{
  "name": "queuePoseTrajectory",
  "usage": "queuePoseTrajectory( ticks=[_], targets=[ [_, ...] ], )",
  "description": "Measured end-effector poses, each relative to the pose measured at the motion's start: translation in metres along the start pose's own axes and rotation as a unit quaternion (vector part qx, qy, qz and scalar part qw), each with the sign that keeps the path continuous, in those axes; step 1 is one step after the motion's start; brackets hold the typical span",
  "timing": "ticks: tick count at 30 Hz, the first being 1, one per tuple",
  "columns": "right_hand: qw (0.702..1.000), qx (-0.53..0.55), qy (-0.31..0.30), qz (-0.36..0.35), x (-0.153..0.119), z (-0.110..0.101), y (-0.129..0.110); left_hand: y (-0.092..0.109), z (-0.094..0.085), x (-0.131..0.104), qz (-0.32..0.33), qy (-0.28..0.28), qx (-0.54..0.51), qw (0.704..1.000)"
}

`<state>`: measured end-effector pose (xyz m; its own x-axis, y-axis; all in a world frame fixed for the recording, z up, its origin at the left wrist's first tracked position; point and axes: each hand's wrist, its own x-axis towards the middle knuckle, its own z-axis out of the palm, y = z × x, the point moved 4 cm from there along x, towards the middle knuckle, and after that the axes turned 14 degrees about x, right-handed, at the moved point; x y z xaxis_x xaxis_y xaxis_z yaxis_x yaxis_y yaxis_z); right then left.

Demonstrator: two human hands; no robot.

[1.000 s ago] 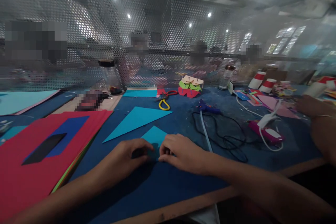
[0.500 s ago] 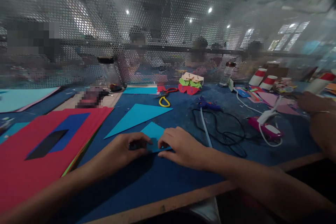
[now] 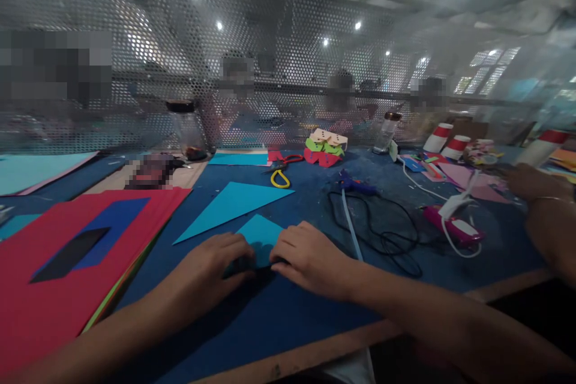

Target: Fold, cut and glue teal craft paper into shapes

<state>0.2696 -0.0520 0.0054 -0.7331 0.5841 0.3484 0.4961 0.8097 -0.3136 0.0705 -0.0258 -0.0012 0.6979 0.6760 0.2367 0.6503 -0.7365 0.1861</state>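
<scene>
A small piece of light-blue paper (image 3: 261,233) lies on the table between my two hands, its pointed corner facing away from me. My left hand (image 3: 220,261) has its fingers curled over the paper's left edge, with the thumb low on the near side. My right hand (image 3: 310,259) grips the near right edge, fingers and thumb drawn together; its fingertips are partly hidden. Just beyond lies a larger light-blue paper triangle (image 3: 234,207), touched by neither hand.
Red paper sheets (image 3: 148,252) are stacked at left, with blue and black strips on top. Scissors (image 3: 281,177) lie behind the triangle. A blue glue gun (image 3: 357,185) with a black cord and a pink glue gun (image 3: 454,225) are at right. A co-worker's arm (image 3: 546,210) reaches in.
My right fingers and thumb have drawn closer together on the paper's edge. My left fingers have curled further down over it. The whole view has shifted slightly.
</scene>
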Motion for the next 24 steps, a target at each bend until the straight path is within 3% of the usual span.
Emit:
queuePoseTrajectory(
  ticks=[3, 7, 16, 24],
  targets=[
    [1.0, -0.005, 0.005, 0.0, 0.0, 0.001, 0.001, 0.006, -0.001, -0.001, 0.055, 0.032, 0.037, 0.997],
    [1.0, -0.019, 0.006, 0.0, -0.001, 0.001, 0.0, 0.011, -0.004, -0.002, 0.075, 0.064, 0.067, 0.993],
    [1.0, -0.018, -0.01, 0.019, -0.004, 0.002, 0.003, 0.01, -0.003, -0.002, 0.085, 0.059, 0.077, 0.992],
    [1.0, -0.015, -0.014, 0.019, -0.007, 0.001, 0.004, 0.009, -0.007, -0.019, 0.099, 0.053, 0.097, 0.989]
  ],
)
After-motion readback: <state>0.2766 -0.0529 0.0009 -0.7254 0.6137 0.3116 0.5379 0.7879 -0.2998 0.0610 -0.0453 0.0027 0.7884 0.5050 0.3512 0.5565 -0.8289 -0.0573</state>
